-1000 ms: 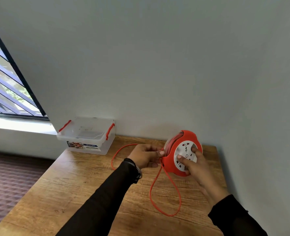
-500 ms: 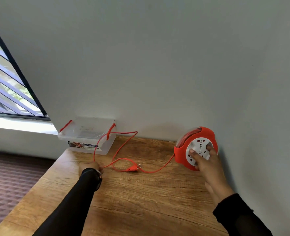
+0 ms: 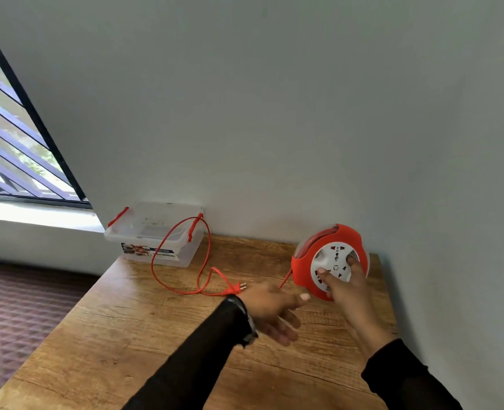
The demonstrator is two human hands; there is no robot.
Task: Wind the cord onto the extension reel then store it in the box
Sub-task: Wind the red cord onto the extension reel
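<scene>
The red extension reel (image 3: 302, 266) with a white socket face stands upright at the table's back right. My right hand (image 3: 348, 294) grips its white centre, fingers set in the face. The red cord (image 3: 203, 261) runs from the reel leftward, loops over the clear plastic box (image 3: 156, 232) with red latches, and ends in a red plug (image 3: 234, 289) lying on the table. My left hand (image 3: 274, 306) hovers with fingers spread just left of the reel, beside the plug, holding nothing.
The wooden table (image 3: 156, 335) sits in a corner against grey walls. The box stands at its back left edge. A barred window (image 3: 14, 161) and patterned carpet (image 3: 23, 306) lie to the left.
My left hand let go of the cord at the table's left side and moved right toward the reel. The cord loop over the box has shifted; the reel stays held in place.
</scene>
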